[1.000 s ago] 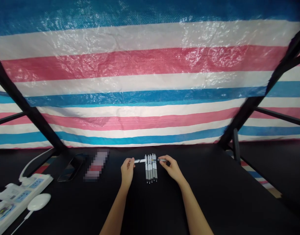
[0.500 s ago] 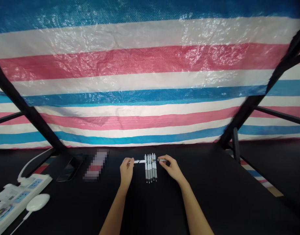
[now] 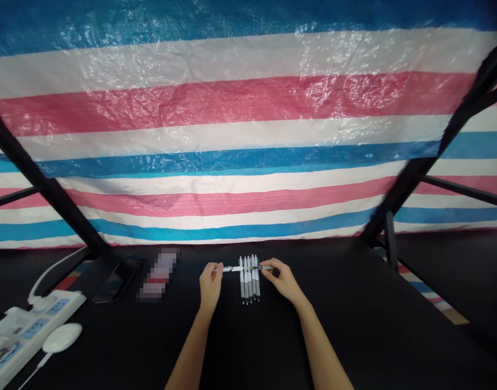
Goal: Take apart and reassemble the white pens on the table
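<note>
Several white-and-grey click pens (image 3: 249, 287) lie side by side on the black table (image 3: 256, 346). Over their upper part, my left hand (image 3: 210, 281) is closed in a pinch on a white pen barrel (image 3: 233, 268), held crosswise and pointing right. From the other side, my right hand (image 3: 282, 278) pinches a grey pen piece (image 3: 267, 267) between thumb and fingers. A thin dark part with a small orange spot reaches left from that piece toward the white barrel. Whether the two parts touch is too small to tell.
At the left are a white power strip (image 3: 37, 327) with plugs, a round white device (image 3: 62, 338) on a cable, a dark phone (image 3: 115, 281) and a pixelated item (image 3: 159, 273). Black frame bars (image 3: 67, 206) and a striped tarp (image 3: 248, 203) stand behind.
The grey piece's thin end and the white barrel have come slightly closer together over the pens. Both hands keep their pinch and have barely shifted.
</note>
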`<state>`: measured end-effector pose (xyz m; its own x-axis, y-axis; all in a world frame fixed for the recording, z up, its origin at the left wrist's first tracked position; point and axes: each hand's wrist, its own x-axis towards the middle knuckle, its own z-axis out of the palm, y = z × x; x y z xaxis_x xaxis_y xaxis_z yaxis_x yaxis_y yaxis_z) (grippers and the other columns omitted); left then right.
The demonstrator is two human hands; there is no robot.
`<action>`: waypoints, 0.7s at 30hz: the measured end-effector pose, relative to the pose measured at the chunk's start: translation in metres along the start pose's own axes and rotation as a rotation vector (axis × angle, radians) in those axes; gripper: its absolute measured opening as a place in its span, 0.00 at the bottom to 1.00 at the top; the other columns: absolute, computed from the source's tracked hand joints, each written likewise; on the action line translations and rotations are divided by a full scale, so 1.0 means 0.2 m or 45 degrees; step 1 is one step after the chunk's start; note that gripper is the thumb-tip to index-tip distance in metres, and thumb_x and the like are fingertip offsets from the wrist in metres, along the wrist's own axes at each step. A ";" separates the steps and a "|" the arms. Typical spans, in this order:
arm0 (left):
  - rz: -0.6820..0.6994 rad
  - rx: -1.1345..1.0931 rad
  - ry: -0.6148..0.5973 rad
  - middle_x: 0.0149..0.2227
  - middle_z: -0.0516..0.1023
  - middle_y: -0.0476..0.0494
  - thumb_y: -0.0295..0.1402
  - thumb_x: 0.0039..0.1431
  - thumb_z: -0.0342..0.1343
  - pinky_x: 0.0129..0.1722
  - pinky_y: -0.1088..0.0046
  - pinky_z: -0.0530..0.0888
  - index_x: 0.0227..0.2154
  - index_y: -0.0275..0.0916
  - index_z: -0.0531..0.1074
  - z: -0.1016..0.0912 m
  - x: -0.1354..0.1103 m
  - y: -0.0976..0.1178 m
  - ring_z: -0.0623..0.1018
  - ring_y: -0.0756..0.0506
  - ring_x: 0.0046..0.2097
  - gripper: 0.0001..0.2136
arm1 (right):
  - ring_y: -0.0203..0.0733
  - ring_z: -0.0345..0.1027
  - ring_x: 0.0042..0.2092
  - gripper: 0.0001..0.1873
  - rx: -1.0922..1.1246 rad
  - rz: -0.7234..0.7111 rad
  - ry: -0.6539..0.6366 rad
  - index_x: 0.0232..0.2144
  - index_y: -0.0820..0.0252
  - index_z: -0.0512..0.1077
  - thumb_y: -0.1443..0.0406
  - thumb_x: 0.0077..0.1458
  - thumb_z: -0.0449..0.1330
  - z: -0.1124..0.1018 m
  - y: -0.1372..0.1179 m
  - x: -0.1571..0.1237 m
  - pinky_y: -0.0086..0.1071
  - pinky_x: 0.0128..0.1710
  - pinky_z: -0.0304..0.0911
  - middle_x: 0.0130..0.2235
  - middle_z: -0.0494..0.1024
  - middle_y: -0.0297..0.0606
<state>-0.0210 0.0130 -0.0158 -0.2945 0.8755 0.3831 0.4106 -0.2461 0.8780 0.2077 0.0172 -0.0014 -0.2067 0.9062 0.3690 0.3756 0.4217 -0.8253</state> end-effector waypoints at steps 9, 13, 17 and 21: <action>-0.031 -0.055 -0.050 0.21 0.63 0.51 0.44 0.55 0.49 0.26 0.76 0.64 0.19 0.38 0.64 0.00 -0.01 0.01 0.67 0.51 0.24 0.16 | 0.39 0.67 0.33 0.11 -0.022 0.006 -0.032 0.37 0.58 0.75 0.61 0.54 0.56 0.01 -0.01 0.00 0.32 0.35 0.63 0.34 0.74 0.38; 0.005 -0.029 -0.136 0.21 0.63 0.52 0.44 0.55 0.48 0.26 0.76 0.64 0.20 0.38 0.64 0.03 -0.03 0.04 0.68 0.51 0.24 0.16 | 0.37 0.66 0.31 0.09 -0.035 -0.012 -0.054 0.36 0.58 0.75 0.63 0.54 0.56 0.05 -0.04 0.00 0.31 0.35 0.63 0.33 0.73 0.37; -0.065 -0.032 -0.215 0.17 0.62 0.53 0.47 0.55 0.48 0.22 0.77 0.61 0.21 0.39 0.62 0.04 -0.05 0.07 0.65 0.52 0.20 0.17 | 0.38 0.66 0.31 0.10 -0.085 -0.031 -0.049 0.37 0.58 0.74 0.63 0.55 0.55 0.09 -0.06 0.00 0.31 0.34 0.62 0.33 0.73 0.37; -0.126 -0.052 -0.225 0.16 0.63 0.53 0.49 0.55 0.47 0.21 0.77 0.60 0.21 0.39 0.63 0.04 -0.05 0.07 0.65 0.51 0.20 0.18 | 0.39 0.66 0.32 0.11 -0.101 -0.039 -0.033 0.37 0.57 0.74 0.62 0.56 0.54 0.11 -0.08 0.00 0.31 0.34 0.62 0.32 0.72 0.37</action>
<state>-0.0059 0.0050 -0.0100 -0.1742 0.9547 0.2412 0.3506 -0.1688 0.9212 0.1825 0.0099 0.0021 -0.2421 0.8922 0.3814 0.4391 0.4513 -0.7769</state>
